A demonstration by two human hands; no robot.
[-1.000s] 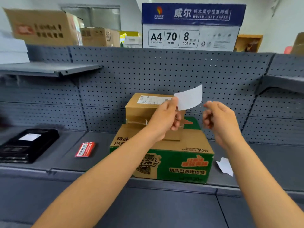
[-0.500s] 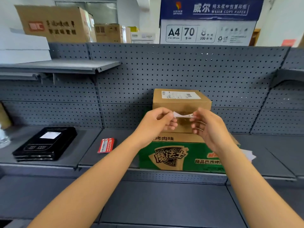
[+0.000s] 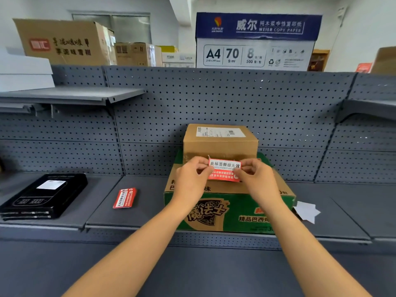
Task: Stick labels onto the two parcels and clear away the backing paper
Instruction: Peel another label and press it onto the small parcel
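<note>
A red and white label (image 3: 225,169) is pinched at both ends, my left hand (image 3: 192,179) on its left edge and my right hand (image 3: 256,179) on its right edge. It faces me in front of the small brown parcel (image 3: 220,144), which bears a white shipping label on top. That parcel stands on a larger green and brown carton (image 3: 227,209). A black flat parcel (image 3: 42,196) with a white label lies at the shelf's left. Another red label (image 3: 125,198) lies on the shelf between them. White backing paper (image 3: 306,212) lies right of the carton.
The grey shelf (image 3: 342,213) has a pegboard back wall (image 3: 235,103). A higher shelf (image 3: 70,95) juts out at upper left. Cartons and an A4 copy paper box (image 3: 257,41) stand on top of the unit.
One second ago my left hand held up a white sheet. Both hands then came together low in front of the small parcel, and the label's red printed face now shows between them.
</note>
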